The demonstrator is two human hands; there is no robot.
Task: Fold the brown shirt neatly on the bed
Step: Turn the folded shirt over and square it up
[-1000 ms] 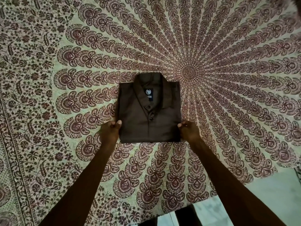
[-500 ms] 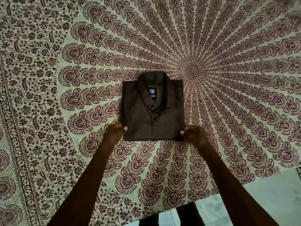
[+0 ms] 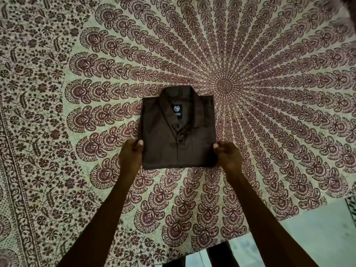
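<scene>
One brown shirt [image 3: 165,147] is lying folded into a neat rectangle around the middle of the bed [image 3: 63,170], collar pointing toward the far edge, a dark label [image 3: 176,111] showing inside it. Two hands are holding it: the left hand [image 3: 132,154] is pinching its near left corner, thumb on top, and the right hand [image 3: 228,155] is gripping the near right corner. A cream-and-maroon patterned sheet is covering the bed. Pale floor [image 3: 317,237] is showing past the bed's near right corner.
</scene>
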